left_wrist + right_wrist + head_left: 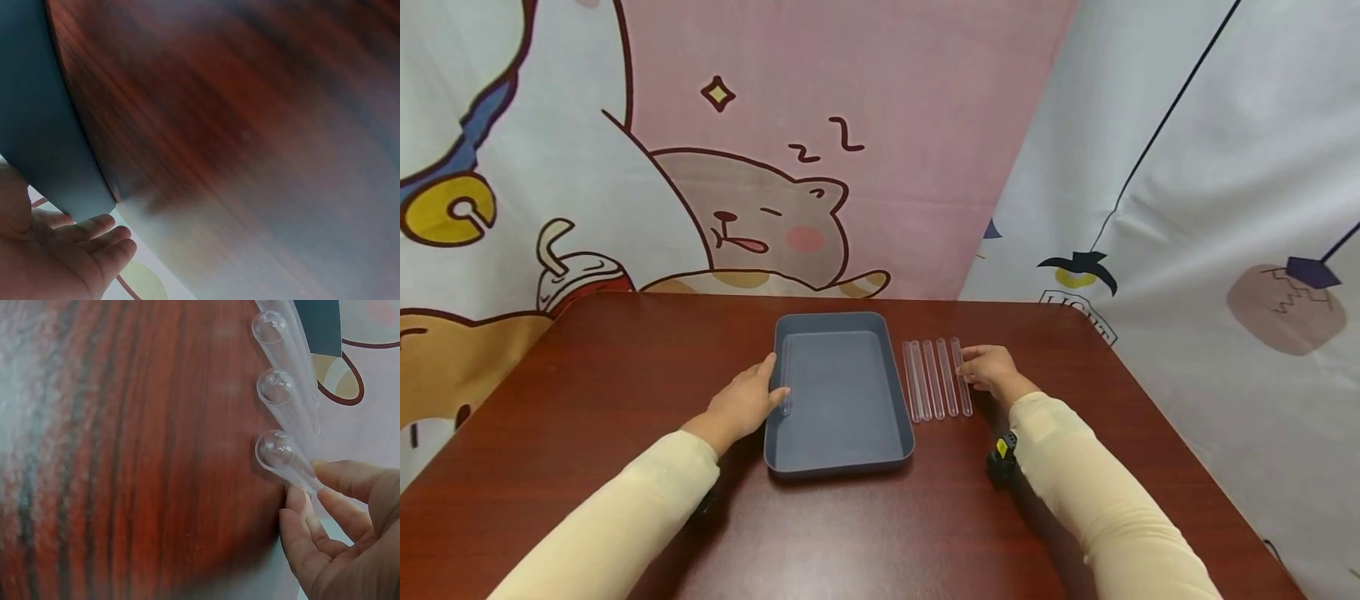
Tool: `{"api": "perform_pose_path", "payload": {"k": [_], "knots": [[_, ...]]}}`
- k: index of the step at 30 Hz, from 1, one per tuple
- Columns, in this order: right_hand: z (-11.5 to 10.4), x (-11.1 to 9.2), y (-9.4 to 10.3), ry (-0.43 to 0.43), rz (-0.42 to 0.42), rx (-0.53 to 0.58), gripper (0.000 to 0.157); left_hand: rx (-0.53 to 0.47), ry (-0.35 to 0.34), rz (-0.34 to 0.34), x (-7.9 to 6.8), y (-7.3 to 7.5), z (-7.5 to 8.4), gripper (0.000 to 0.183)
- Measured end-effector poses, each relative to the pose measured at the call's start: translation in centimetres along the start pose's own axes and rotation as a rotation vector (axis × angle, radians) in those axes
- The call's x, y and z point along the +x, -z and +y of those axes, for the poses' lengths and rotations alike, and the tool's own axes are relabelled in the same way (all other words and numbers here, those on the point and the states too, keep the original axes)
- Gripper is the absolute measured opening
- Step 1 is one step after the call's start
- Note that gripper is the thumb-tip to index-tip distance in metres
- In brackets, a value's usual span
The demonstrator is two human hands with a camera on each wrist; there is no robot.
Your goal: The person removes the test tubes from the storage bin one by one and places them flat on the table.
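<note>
A dark grey rectangular tray [842, 460] lies on the table. One clear test tube [787, 367] lies in it, along the left wall. My left hand [741, 404] holds the tray's left side, thumb over the rim and fingers outside; in the left wrist view those fingers are loosely bent by the wall. Right of the tray, several clear test tubes [934, 379] lie side by side, rounded ends towards me. With thumb and fingertips, my right hand [992, 371] pinches the rightmost test tube [275, 450], which lies at the end of the row.
The brown wooden table [865, 533] extends on all sides of the tray. Behind it hangs a printed cloth [925, 150] with cartoon animals, and pale cloth continues on the right. A small black device [1002, 458] sits at the right wrist.
</note>
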State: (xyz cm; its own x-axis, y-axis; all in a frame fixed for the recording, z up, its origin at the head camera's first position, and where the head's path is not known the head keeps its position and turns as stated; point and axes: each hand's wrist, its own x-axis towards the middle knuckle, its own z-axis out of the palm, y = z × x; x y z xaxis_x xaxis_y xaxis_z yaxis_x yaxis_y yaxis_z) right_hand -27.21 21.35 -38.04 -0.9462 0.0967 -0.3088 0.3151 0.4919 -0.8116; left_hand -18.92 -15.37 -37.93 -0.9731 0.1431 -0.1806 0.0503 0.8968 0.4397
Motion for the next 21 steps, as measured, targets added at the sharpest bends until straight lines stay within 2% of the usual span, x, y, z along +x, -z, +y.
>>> {"api": "perform_pose_path", "payload": {"k": [21], "knots": [[0.04, 0.22, -0.43, 0.027, 0.036, -0.053, 0.045, 0.007, -0.002, 0.000, -0.16, 0.12, 0.02, 0.072]]}}
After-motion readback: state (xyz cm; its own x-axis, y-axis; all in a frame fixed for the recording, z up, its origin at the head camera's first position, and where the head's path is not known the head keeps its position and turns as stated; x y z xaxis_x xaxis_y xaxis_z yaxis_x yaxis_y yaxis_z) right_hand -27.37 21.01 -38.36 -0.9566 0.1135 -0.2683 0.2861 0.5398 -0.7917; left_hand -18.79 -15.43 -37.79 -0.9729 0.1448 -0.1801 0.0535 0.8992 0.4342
